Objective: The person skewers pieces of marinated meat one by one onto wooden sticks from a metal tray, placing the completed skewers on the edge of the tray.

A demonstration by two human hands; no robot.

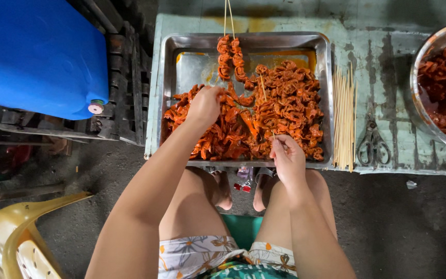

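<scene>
Now, line by line:
Left hand: the left hand (205, 106) is down in the heap of meat (264, 116), fingers curled narrow into the orange-red marinated pieces; whether they pinch one piece I cannot tell.
Right hand: the right hand (286, 155) sits at the near rim of the tray, fingers closed around the lower end of a thin stick (265, 93) that slants up over the meat.
Meat: piled across the near and right parts of the metal tray (169, 77), which rests on a worn green table (383, 41).
Filled sticks: two skewers (231, 54) already threaded with meat lie at the tray's far edge, bare ends pointing away.
Spare sticks: a bundle of bare sticks (344, 119) lies just beside the tray's right wall.
Scissors: scissors (372, 142) lie right of the bundle.
Bowl: a bowl (424, 57) holding more meat stands at the table's right end.
Left of table: a blue container (37, 51); a yellow plastic chair (11, 232) nearer.
</scene>
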